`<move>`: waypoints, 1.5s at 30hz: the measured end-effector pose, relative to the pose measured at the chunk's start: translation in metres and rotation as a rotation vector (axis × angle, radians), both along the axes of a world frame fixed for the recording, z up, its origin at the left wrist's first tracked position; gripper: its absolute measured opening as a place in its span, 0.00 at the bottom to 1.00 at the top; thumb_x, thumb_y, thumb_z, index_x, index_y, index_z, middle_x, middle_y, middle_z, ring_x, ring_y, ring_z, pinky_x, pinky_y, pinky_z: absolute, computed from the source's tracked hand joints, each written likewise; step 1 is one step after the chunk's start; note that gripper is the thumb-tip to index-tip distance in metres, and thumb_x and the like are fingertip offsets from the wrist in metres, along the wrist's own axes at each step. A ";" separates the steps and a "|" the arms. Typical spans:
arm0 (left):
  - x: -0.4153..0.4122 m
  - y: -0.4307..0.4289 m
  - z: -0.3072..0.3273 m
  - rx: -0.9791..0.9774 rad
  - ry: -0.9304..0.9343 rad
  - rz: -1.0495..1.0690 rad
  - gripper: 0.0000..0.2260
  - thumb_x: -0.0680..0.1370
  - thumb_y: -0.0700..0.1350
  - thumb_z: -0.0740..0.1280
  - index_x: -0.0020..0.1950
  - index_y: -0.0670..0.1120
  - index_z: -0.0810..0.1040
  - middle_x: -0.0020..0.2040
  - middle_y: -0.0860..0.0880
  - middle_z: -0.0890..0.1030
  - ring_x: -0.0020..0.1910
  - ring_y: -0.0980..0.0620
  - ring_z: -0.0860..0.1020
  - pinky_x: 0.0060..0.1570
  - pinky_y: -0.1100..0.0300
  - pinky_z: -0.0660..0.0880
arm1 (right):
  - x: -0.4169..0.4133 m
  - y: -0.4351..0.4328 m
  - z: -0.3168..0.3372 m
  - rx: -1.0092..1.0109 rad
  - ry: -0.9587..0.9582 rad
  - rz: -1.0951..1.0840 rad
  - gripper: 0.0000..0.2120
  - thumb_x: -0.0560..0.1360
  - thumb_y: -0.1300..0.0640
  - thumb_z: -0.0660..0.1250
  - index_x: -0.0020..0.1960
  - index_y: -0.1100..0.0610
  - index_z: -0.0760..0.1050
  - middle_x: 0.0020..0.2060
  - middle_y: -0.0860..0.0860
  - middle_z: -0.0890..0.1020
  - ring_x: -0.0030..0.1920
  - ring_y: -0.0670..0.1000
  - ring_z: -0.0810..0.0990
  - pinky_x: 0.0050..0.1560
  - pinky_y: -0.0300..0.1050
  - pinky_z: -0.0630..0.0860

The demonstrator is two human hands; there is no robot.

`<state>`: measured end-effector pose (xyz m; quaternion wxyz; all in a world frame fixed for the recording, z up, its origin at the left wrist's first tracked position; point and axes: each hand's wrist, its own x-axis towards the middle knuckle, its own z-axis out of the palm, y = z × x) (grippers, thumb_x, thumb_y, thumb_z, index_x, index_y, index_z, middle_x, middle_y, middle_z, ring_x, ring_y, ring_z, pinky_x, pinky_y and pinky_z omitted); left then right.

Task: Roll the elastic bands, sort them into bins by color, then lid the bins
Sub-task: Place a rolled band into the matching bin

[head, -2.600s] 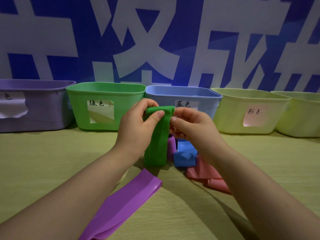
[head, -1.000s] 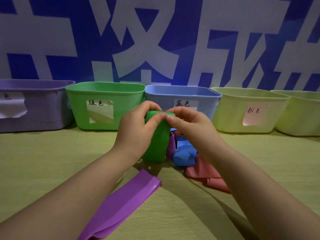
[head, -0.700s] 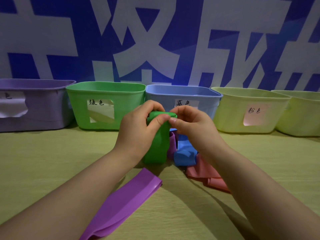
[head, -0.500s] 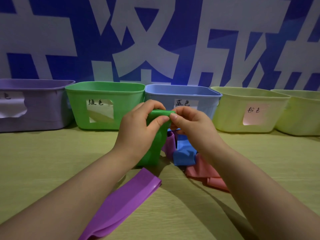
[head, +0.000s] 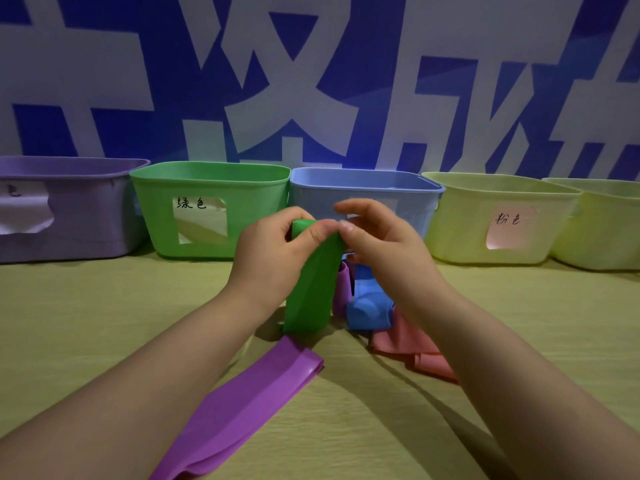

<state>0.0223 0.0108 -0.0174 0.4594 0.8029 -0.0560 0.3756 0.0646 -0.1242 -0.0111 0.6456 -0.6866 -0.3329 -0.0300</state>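
Observation:
A green elastic band hangs above the table, its top end partly rolled. My left hand grips that rolled top with thumb and fingers. My right hand pinches the same end from the right, its upper fingers lifted. Behind the band stands the green bin, with the blue bin right of it. A flat purple band lies near me. A blue band, another purple band and a pink band are piled under my right wrist.
A purple bin stands at the far left. Two pale yellow bins stand at the right, the nearer one labelled. All bins are lidless and line a blue-and-white wall. The wooden table lies in front of them.
The hanging part of the green band has grown shorter as my hands roll its top. My right hand's upper fingers have lifted off the roll.

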 end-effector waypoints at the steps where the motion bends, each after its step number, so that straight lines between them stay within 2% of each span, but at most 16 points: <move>1: 0.000 0.001 0.000 -0.016 0.003 0.001 0.19 0.67 0.61 0.63 0.35 0.45 0.76 0.27 0.50 0.74 0.29 0.56 0.70 0.31 0.57 0.67 | -0.001 0.001 0.001 0.024 0.017 0.023 0.07 0.76 0.61 0.63 0.48 0.50 0.76 0.38 0.45 0.80 0.40 0.42 0.79 0.43 0.34 0.75; 4: 0.000 0.000 -0.001 -0.031 -0.001 -0.002 0.20 0.69 0.62 0.65 0.37 0.44 0.77 0.30 0.46 0.77 0.31 0.50 0.74 0.33 0.54 0.70 | 0.000 0.000 0.003 0.017 0.050 0.042 0.07 0.76 0.63 0.63 0.44 0.54 0.77 0.35 0.47 0.81 0.37 0.42 0.79 0.44 0.35 0.77; 8: 0.001 -0.001 -0.001 -0.075 -0.034 -0.039 0.13 0.65 0.63 0.71 0.42 0.57 0.74 0.39 0.50 0.79 0.41 0.49 0.78 0.42 0.48 0.76 | 0.000 0.000 0.003 -0.017 0.072 0.018 0.09 0.78 0.60 0.62 0.41 0.54 0.78 0.31 0.45 0.81 0.34 0.42 0.79 0.43 0.37 0.78; 11: -0.002 -0.003 -0.001 -0.037 -0.040 -0.081 0.14 0.63 0.62 0.72 0.42 0.59 0.74 0.40 0.49 0.80 0.41 0.47 0.79 0.42 0.44 0.77 | 0.000 0.000 0.004 -0.022 0.098 -0.033 0.11 0.78 0.57 0.61 0.40 0.55 0.78 0.30 0.47 0.80 0.32 0.42 0.79 0.39 0.35 0.77; 14: -0.007 -0.006 0.000 0.013 -0.053 -0.086 0.10 0.65 0.57 0.67 0.42 0.56 0.74 0.38 0.53 0.79 0.39 0.53 0.78 0.41 0.49 0.78 | 0.000 -0.003 0.007 -0.034 0.160 -0.085 0.14 0.78 0.51 0.61 0.37 0.56 0.77 0.28 0.49 0.77 0.30 0.45 0.75 0.38 0.38 0.75; 18: -0.004 -0.005 -0.001 0.060 -0.062 -0.001 0.12 0.66 0.60 0.64 0.39 0.53 0.74 0.32 0.53 0.77 0.32 0.57 0.74 0.34 0.56 0.73 | -0.001 -0.004 0.008 -0.092 0.283 -0.066 0.18 0.77 0.47 0.61 0.36 0.59 0.74 0.27 0.51 0.76 0.29 0.47 0.74 0.39 0.40 0.74; 22: -0.002 -0.002 -0.002 0.078 -0.063 0.070 0.11 0.71 0.56 0.66 0.38 0.49 0.76 0.26 0.55 0.72 0.27 0.60 0.70 0.26 0.69 0.63 | -0.001 -0.003 0.007 0.010 0.243 -0.016 0.10 0.77 0.50 0.62 0.44 0.55 0.77 0.32 0.48 0.79 0.34 0.45 0.78 0.44 0.41 0.76; 24: 0.000 0.001 -0.002 0.046 -0.062 0.100 0.11 0.72 0.55 0.66 0.38 0.48 0.76 0.25 0.55 0.70 0.26 0.60 0.69 0.26 0.68 0.62 | -0.001 -0.004 0.006 0.002 0.167 0.023 0.04 0.76 0.54 0.65 0.49 0.49 0.76 0.38 0.47 0.81 0.40 0.44 0.81 0.46 0.39 0.77; 25: 0.001 0.002 -0.002 0.023 -0.058 0.100 0.13 0.71 0.57 0.64 0.37 0.48 0.76 0.25 0.54 0.71 0.25 0.60 0.69 0.25 0.66 0.62 | 0.000 -0.004 0.005 -0.011 0.139 0.040 0.06 0.75 0.58 0.67 0.50 0.49 0.76 0.40 0.48 0.82 0.41 0.44 0.81 0.46 0.37 0.77; 28: 0.000 0.001 -0.002 -0.003 -0.017 0.070 0.18 0.69 0.62 0.60 0.33 0.48 0.74 0.24 0.52 0.69 0.24 0.57 0.67 0.27 0.59 0.63 | 0.000 -0.003 0.003 -0.045 0.125 0.008 0.05 0.74 0.63 0.67 0.45 0.53 0.77 0.36 0.47 0.82 0.37 0.41 0.80 0.41 0.33 0.75; 30: 0.000 -0.001 -0.003 -0.011 0.007 0.044 0.15 0.71 0.60 0.61 0.33 0.50 0.73 0.22 0.55 0.68 0.24 0.59 0.66 0.25 0.65 0.60 | 0.001 -0.002 0.002 -0.076 0.126 -0.040 0.05 0.75 0.60 0.66 0.42 0.53 0.77 0.32 0.46 0.80 0.34 0.42 0.78 0.40 0.34 0.74; 32: 0.002 -0.001 -0.003 -0.027 0.011 -0.003 0.07 0.73 0.54 0.66 0.40 0.51 0.75 0.28 0.59 0.72 0.28 0.62 0.68 0.31 0.68 0.65 | 0.005 -0.001 0.001 -0.090 0.135 -0.066 0.08 0.76 0.56 0.65 0.39 0.53 0.78 0.30 0.47 0.77 0.34 0.46 0.75 0.42 0.40 0.73; 35: 0.003 0.000 -0.004 -0.016 -0.013 -0.054 0.07 0.72 0.48 0.71 0.43 0.55 0.73 0.41 0.56 0.78 0.38 0.59 0.74 0.42 0.58 0.73 | 0.006 -0.001 -0.001 -0.130 0.130 -0.084 0.11 0.77 0.51 0.63 0.39 0.54 0.78 0.29 0.48 0.76 0.34 0.48 0.74 0.43 0.46 0.72; 38: -0.002 -0.003 -0.003 0.054 -0.021 -0.060 0.09 0.70 0.48 0.72 0.42 0.57 0.72 0.38 0.56 0.77 0.35 0.61 0.73 0.37 0.63 0.72 | 0.003 -0.002 0.000 -0.157 0.151 -0.096 0.15 0.78 0.48 0.60 0.40 0.55 0.78 0.29 0.48 0.76 0.34 0.48 0.74 0.46 0.50 0.75; 43: -0.003 -0.005 -0.002 0.125 -0.070 0.033 0.08 0.72 0.50 0.71 0.38 0.55 0.72 0.31 0.55 0.76 0.32 0.61 0.73 0.30 0.67 0.67 | 0.001 -0.003 0.004 -0.130 0.216 -0.133 0.20 0.77 0.45 0.62 0.31 0.56 0.72 0.23 0.49 0.74 0.27 0.46 0.71 0.38 0.42 0.72; 45: -0.002 -0.004 -0.002 0.116 -0.067 0.069 0.08 0.72 0.51 0.70 0.36 0.54 0.72 0.28 0.56 0.74 0.29 0.62 0.72 0.28 0.69 0.65 | 0.001 -0.003 0.003 -0.123 0.208 -0.130 0.20 0.76 0.44 0.61 0.33 0.57 0.73 0.26 0.50 0.76 0.30 0.47 0.74 0.40 0.43 0.73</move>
